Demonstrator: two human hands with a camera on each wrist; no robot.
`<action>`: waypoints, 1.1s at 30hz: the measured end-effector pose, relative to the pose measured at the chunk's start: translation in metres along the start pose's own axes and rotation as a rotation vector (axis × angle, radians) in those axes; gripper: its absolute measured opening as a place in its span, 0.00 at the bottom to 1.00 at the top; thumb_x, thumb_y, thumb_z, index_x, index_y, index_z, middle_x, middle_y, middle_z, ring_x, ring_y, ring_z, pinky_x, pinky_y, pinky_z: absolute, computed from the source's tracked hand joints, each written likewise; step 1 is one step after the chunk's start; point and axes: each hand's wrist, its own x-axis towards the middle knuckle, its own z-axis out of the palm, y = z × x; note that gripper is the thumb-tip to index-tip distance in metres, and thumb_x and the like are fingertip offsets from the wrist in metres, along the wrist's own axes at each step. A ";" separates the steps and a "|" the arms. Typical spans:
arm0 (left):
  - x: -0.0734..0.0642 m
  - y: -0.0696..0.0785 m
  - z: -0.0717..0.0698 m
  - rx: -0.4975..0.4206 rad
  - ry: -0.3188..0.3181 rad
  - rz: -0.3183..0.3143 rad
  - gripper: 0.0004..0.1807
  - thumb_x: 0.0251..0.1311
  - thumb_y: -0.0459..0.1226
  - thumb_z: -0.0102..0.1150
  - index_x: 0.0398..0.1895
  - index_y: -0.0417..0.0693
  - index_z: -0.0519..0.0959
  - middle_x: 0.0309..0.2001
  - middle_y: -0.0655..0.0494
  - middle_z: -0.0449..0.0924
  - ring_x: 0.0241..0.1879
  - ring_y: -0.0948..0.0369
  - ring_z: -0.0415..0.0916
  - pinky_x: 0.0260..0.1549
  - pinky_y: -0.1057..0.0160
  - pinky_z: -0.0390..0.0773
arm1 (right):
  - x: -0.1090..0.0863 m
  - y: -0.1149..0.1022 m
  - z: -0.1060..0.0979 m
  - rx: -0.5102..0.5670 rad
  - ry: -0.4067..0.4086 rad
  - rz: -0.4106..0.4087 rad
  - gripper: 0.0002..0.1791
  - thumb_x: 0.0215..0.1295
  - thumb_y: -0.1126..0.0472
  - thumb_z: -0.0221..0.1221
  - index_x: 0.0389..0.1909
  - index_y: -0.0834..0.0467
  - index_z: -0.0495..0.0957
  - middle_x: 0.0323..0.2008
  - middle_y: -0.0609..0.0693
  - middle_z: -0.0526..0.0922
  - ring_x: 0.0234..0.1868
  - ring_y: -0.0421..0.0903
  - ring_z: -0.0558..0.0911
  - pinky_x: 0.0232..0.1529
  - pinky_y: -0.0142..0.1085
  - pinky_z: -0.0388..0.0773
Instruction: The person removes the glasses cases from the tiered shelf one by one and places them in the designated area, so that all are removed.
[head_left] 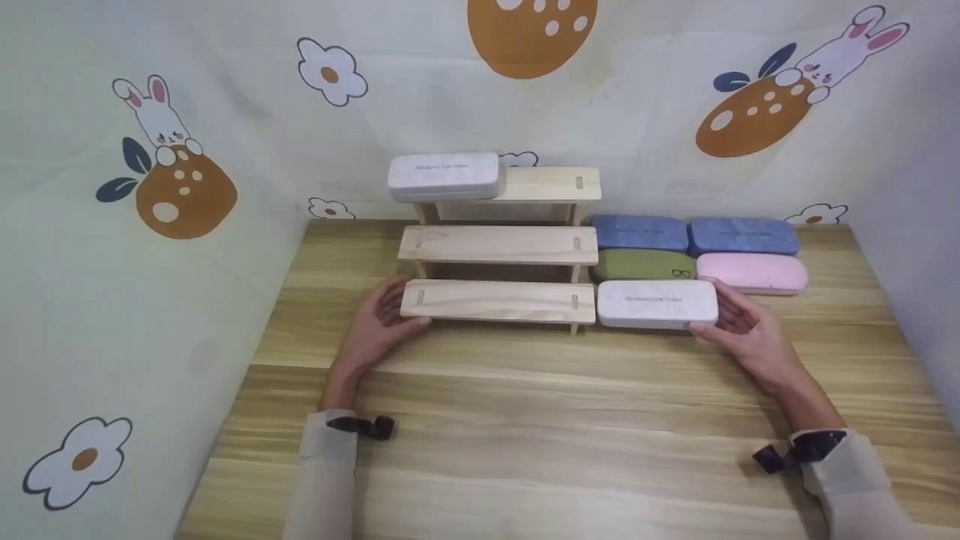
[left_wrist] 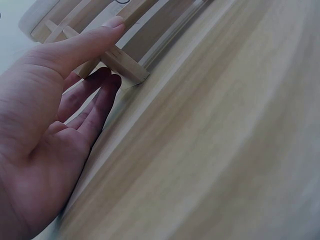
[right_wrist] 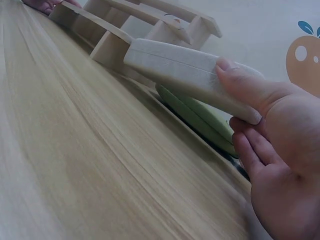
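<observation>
A white glasses case [head_left: 658, 303] is pinched at its right end by my right hand [head_left: 754, 337], thumb in front and fingers behind. In the right wrist view the white case [right_wrist: 172, 65] hangs tilted above the table, its far end by the wooden rack. My left hand [head_left: 375, 322] holds the left end of the three-step wooden rack [head_left: 499, 300] at its lowest step. The left wrist view shows the thumb along the step's front edge and the fingers by the rack's leg [left_wrist: 125, 65]. Another white case [head_left: 444, 176] lies on the top step, at the left.
Right of the rack lie two blue cases [head_left: 639, 232], a green case [head_left: 645, 264] and a pink case [head_left: 752, 272]. A patterned sheet [head_left: 420, 97] hangs behind and at the sides. The wood-grain table [head_left: 555, 442] stretches out in front.
</observation>
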 end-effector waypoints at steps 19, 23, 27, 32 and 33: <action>0.000 0.002 0.001 -0.016 -0.008 0.010 0.48 0.56 0.36 0.84 0.79 0.44 0.69 0.71 0.50 0.80 0.71 0.54 0.77 0.72 0.64 0.79 | 0.001 -0.001 -0.002 -0.351 -0.023 0.042 0.46 0.62 0.66 0.78 0.80 0.62 0.69 0.73 0.68 0.76 0.60 0.28 0.84 0.61 0.19 0.80; 0.000 0.003 0.000 -0.023 -0.011 0.004 0.48 0.56 0.35 0.84 0.79 0.43 0.68 0.71 0.49 0.79 0.72 0.53 0.77 0.72 0.65 0.79 | 0.002 0.002 -0.001 -0.520 0.010 0.022 0.45 0.57 0.61 0.82 0.76 0.56 0.75 0.66 0.62 0.84 0.54 0.27 0.82 0.58 0.15 0.76; 0.000 0.003 0.001 -0.031 -0.008 0.002 0.48 0.56 0.35 0.84 0.79 0.44 0.69 0.70 0.49 0.80 0.72 0.53 0.77 0.71 0.65 0.79 | 0.003 0.004 0.001 -0.590 0.028 0.005 0.45 0.54 0.59 0.84 0.74 0.53 0.77 0.63 0.59 0.86 0.52 0.27 0.81 0.54 0.16 0.75; 0.001 0.002 0.001 -0.023 -0.004 0.005 0.47 0.55 0.35 0.85 0.78 0.46 0.70 0.70 0.49 0.80 0.71 0.53 0.77 0.72 0.64 0.79 | 0.004 0.004 0.004 -0.603 0.031 -0.023 0.43 0.55 0.60 0.84 0.73 0.55 0.77 0.59 0.60 0.88 0.48 0.30 0.83 0.48 0.17 0.79; 0.001 0.002 0.001 -0.024 -0.004 0.005 0.47 0.55 0.35 0.85 0.78 0.46 0.70 0.70 0.48 0.80 0.72 0.53 0.77 0.72 0.64 0.79 | 0.005 0.004 0.005 -0.613 0.031 -0.027 0.43 0.55 0.59 0.83 0.73 0.54 0.77 0.58 0.59 0.89 0.47 0.30 0.83 0.48 0.17 0.78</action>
